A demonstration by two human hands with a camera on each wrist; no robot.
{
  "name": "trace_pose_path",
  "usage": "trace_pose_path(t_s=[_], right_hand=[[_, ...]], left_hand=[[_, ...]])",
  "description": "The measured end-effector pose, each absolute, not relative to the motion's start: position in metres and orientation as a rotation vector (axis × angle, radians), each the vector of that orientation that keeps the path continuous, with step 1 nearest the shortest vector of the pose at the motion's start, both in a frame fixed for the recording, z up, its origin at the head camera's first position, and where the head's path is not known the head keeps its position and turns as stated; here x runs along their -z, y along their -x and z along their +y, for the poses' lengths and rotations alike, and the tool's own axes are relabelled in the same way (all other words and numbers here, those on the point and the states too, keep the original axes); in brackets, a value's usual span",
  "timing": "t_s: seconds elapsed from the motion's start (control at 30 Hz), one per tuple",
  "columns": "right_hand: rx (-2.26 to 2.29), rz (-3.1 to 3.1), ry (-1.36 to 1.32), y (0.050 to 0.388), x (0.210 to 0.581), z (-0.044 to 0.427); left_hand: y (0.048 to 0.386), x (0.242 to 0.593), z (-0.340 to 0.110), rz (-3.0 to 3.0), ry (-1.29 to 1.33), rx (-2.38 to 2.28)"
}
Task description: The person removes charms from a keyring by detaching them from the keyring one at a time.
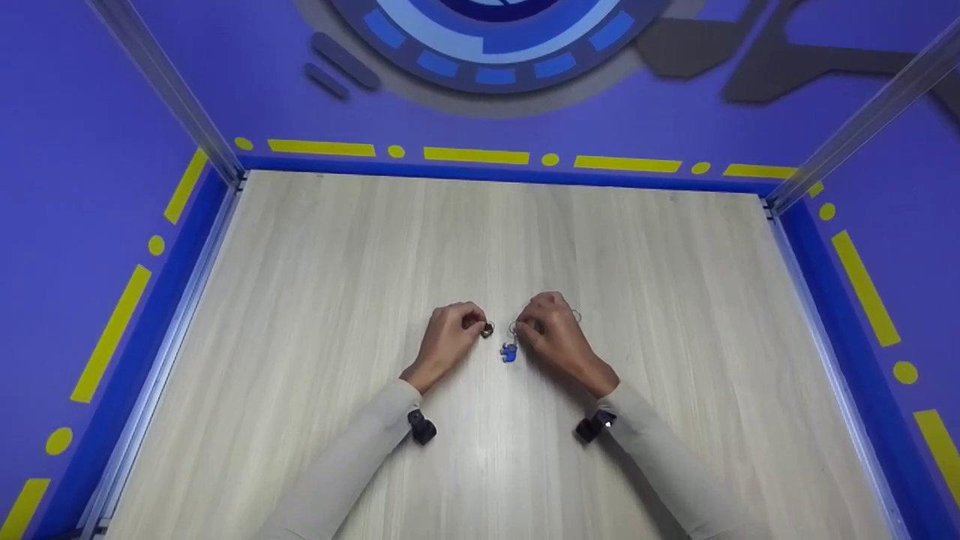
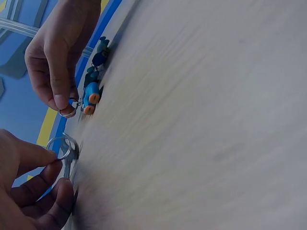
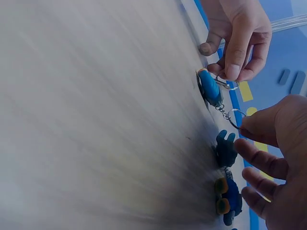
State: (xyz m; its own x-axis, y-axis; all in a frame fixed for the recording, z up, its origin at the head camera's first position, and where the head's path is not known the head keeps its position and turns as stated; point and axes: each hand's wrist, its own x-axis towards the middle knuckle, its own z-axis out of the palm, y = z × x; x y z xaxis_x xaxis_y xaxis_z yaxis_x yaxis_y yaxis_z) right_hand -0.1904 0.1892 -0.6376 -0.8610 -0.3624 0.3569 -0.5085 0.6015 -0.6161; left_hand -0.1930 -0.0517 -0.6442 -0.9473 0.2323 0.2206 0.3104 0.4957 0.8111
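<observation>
My left hand (image 1: 448, 336) pinches a metal split ring (image 2: 57, 149) between thumb and finger, and a silver key (image 2: 68, 160) hangs from it just over the table. Close by on the right, my right hand (image 1: 559, 334) holds another split ring (image 3: 234, 119) by its edge. A short chain links that ring to a blue figurine keychain (image 1: 509, 352) with orange ends, which lies on the table between the hands. More figurines show under the right hand in its wrist view: a teal one (image 3: 226, 149) and a dark blue one (image 3: 232, 194) with orange parts.
A pale wood-grain table (image 1: 337, 247) spreads around both hands. Blue panels (image 1: 480, 131) with yellow dashes enclose its back and sides, with metal posts (image 1: 169, 90) at the corners. Another ring (image 1: 576, 315) shows beyond the right hand.
</observation>
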Motion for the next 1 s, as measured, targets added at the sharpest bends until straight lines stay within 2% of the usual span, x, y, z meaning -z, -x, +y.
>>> trace_pose_path(t_s=[0.2, 0.4, 0.63, 1.0], right_hand=[[-1.036, -2.634, -0.732, 0.188, 0.641, 0.185], [-1.036, -2.636, -0.72, 0.184, 0.643, 0.182], [-1.074, -2.665, -0.641, 0.175, 0.641, 0.193], [-1.07, -2.637, -0.549, 0.163, 0.629, 0.237]], left_hand=[[0.198, 0.665, -0.054, -2.615, 0.474, 1.451], [0.195, 0.665, -0.054, -2.644, 0.414, 1.395], [0.186, 0.651, -0.052, -2.701, 0.287, 1.396], [0.177, 0.629, -0.055, -2.762, 0.213, 1.224]])
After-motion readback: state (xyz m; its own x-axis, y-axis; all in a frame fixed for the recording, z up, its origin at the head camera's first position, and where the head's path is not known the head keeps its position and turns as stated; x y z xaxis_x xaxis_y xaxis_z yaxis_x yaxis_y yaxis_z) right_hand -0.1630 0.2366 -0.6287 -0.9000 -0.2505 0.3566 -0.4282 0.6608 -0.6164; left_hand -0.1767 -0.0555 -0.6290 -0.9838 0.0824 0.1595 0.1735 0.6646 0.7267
